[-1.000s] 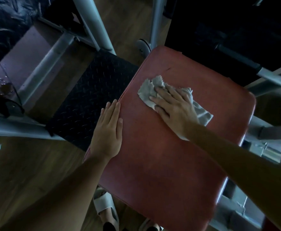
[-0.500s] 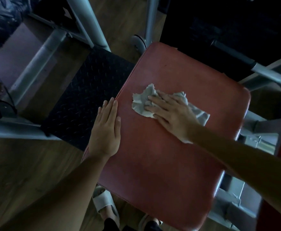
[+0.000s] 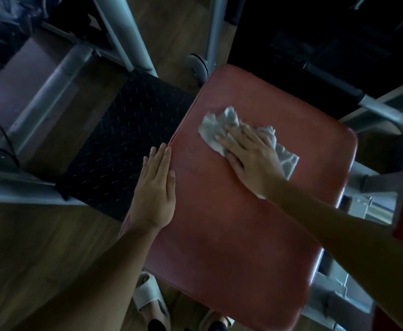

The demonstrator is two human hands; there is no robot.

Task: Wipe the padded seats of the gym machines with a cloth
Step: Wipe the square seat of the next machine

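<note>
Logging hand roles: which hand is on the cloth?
The right hand: it presses the cloth flat on the seat. The left hand rests bare on the seat's left edge, touching no cloth.

Pressing a crumpled grey cloth [image 3: 213,130] onto the red padded seat [image 3: 231,235], toward its far edge, with the right hand [image 3: 250,158], fingers straight. Resting the left hand [image 3: 156,194] flat along the seat's left edge, beside a black tread plate [image 3: 124,144].

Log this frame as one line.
phase: wiping | right hand: pressed flat on grey cloth, upper part of red padded seat | left hand: flat, resting on seat's left edge
</note>
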